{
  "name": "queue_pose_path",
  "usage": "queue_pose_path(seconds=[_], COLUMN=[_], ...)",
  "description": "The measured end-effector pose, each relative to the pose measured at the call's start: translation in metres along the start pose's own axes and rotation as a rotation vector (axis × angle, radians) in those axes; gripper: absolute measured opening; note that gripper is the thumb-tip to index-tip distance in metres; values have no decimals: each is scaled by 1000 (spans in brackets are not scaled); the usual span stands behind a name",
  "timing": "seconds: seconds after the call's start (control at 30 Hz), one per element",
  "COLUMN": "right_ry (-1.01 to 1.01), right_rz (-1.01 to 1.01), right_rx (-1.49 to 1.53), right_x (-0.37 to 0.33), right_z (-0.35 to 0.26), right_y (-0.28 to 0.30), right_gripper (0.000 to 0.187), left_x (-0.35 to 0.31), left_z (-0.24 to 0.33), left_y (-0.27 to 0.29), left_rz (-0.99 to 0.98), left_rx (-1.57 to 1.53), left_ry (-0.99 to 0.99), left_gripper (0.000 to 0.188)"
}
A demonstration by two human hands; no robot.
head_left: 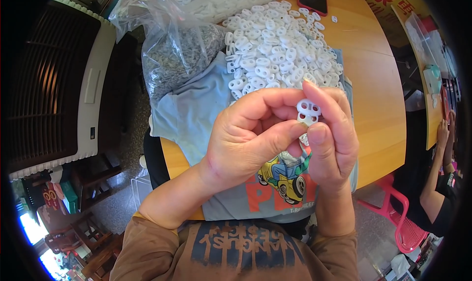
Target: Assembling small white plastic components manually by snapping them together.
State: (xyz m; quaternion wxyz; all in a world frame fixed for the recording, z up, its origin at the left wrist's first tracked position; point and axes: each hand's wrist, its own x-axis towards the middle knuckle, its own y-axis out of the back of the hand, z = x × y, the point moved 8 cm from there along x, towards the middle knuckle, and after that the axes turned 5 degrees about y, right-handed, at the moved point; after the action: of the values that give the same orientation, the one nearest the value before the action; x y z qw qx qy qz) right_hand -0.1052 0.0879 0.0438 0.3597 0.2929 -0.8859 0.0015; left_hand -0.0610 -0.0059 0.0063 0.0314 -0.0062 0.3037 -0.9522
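Observation:
Both my hands meet in front of me over the shirt. My left hand (248, 136) is closed, its thumb and fingers pinching a white two-hole plastic cord lock (309, 107). From the other side my right hand (334, 138) is closed on the same cord lock, thumb and fingertips against it. Its lower part is partly covered by my thumbs. Just beyond my fingers lies a large heap of similar white plastic pieces (275, 45). Under the heap and my hands, a grey-blue printed shirt (191, 92) is spread over the wooden table (378, 84).
A clear plastic bag of small grey pieces (177, 55) stands left of the heap. Behind it lies another clear bag of white pieces (228, 3). A phone in a red case (312, 0) rests at the far edge. Right are a pink chair (400, 222) and another person's arm (435, 182).

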Motion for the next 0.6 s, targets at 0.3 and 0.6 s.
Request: queue_pose_path(seconds=[0.3, 0.6], right_ry=[13, -2], right_rz=[-3, 20], right_rx=[32, 42], right_x=[1, -1], right_z=[1, 1], right_y=[-2, -3], right_gripper=[32, 28], left_x=[-1, -2], left_z=[0, 0], left_y=[3, 3], left_rz=[22, 22], left_rx=[62, 88], left_ry=[-4, -23], left_gripper=[29, 28])
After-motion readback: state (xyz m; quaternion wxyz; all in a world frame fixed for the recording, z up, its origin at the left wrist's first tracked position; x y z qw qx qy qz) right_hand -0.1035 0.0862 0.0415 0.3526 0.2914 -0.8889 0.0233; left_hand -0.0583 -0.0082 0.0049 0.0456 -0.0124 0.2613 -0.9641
